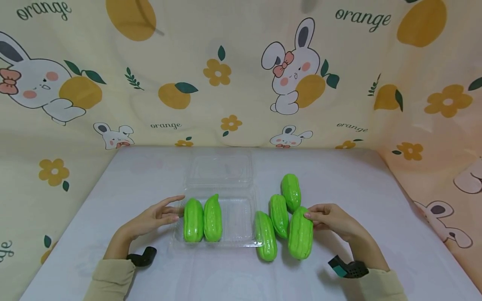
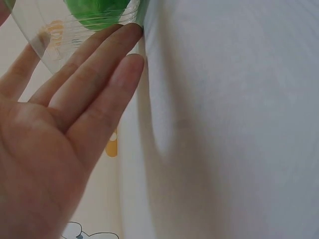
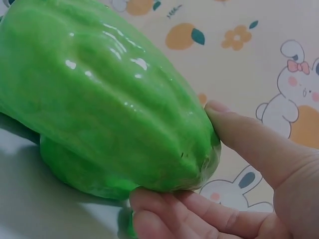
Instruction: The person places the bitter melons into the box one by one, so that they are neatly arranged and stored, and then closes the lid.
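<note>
My right hand [image 1: 333,219] pinches a glossy, ridged green gourd [image 1: 300,234] at its right side. In the right wrist view the thumb [image 3: 249,139] lies on top of its end and the fingers are bent beneath it. My left hand [image 1: 152,217] reaches its extended fingers to the left wall of a clear plastic box [image 1: 239,219]. The left wrist view shows fingertips right at that wall, with green behind it. Inside the box two gourds, one at the far left [image 1: 193,220] and one beside it [image 1: 213,219], stand side by side.
Several more gourds lie right of the box: one by its front right corner [image 1: 266,238], one in the middle [image 1: 279,215], one behind [image 1: 291,192]. The box's clear lid [image 1: 220,169] lies folded back. A printed cloth [image 1: 241,96] rises behind the white table [image 1: 150,175].
</note>
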Demonstrator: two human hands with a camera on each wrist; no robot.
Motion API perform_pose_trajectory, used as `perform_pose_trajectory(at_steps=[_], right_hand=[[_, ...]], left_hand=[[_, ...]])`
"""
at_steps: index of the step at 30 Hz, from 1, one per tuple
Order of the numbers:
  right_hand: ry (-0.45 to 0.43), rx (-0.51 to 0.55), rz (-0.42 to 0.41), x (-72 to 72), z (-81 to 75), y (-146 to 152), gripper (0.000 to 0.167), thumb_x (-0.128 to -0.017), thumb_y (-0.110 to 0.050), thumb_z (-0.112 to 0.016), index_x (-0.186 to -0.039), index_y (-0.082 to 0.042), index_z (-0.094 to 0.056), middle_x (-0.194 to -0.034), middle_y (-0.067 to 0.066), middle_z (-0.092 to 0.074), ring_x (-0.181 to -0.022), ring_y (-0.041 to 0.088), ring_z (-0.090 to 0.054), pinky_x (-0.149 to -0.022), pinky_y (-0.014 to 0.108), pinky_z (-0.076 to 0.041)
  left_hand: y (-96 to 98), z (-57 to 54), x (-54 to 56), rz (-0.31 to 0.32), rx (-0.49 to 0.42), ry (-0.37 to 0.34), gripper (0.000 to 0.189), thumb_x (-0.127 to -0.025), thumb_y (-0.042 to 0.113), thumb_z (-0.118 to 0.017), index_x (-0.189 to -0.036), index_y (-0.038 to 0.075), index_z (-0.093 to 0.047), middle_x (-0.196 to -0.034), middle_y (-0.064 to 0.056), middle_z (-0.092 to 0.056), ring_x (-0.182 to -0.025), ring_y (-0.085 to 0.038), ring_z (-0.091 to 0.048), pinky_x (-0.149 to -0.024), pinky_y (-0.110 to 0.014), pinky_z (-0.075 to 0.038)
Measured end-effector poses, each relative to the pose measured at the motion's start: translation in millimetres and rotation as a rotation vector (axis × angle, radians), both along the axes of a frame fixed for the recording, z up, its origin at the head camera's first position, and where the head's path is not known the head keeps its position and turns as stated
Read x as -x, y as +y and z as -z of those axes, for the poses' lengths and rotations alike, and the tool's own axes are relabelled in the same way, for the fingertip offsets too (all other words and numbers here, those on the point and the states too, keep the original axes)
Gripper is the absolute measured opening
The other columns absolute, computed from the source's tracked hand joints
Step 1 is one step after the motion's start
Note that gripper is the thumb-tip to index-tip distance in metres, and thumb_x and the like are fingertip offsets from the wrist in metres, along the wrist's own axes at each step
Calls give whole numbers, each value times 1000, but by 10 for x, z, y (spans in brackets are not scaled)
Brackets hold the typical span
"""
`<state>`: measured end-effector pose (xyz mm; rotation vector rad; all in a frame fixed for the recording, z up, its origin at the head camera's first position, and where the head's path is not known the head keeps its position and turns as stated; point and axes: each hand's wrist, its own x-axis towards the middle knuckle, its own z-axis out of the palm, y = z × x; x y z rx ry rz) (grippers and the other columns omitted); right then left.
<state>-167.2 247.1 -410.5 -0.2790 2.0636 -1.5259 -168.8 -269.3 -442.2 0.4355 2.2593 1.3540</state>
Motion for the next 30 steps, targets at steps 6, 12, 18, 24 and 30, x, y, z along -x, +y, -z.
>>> perform_pose_trajectory(at_steps=[6, 12, 18, 24, 30], right_hand=[[15, 22, -7, 0, 1, -34, 40, -98, -17, -55, -116, 18, -54, -87, -16, -72, -80, 2, -69, -76, 22, -58], [26, 39, -11, 12, 12, -49, 42, -97, -22, -58, -115, 16, -56, -87, -16, -71, -79, 2, -69, -75, 22, -58], [37, 56, -7, 12, 4, -70, 37, -96, -21, -58, -113, 12, -59, -87, -16, -71, -79, 2, -69, -75, 22, -58], [34, 52, 12, -7, -14, -114, 34, -97, -14, -56, -115, 15, -56, -87, -17, -71, -79, 0, -68, -76, 22, -58], [-8, 147, -19, -23, -10, -109, 19, -98, -12, -54, -112, -2, -61, -92, -15, -72, -84, 1, -69, -78, 20, -57]], left_hand=[[0, -4, 6, 6, -9, 5, 65, -99, 25, -54, -153, 15, -21, -145, -29, -45, -135, -46, -43, -106, -62, -38], [-11, 3, 6, 4, -18, 3, 65, -98, 26, -55, -153, 14, -21, -145, -29, -45, -135, -46, -42, -106, -62, -39], [-28, 26, 0, 6, -32, 3, 64, -99, 26, -54, -153, 15, -21, -145, -29, -44, -136, -46, -42, -106, -62, -38], [-32, 36, 2, 11, -31, 7, 65, -99, 26, -54, -154, 14, -20, -146, -29, -44, -136, -46, -42, -106, -62, -39], [-13, 6, -3, 16, -34, 6, 65, -99, 25, -54, -154, 14, -20, -146, -30, -43, -136, -46, -42, -106, -61, -40]])
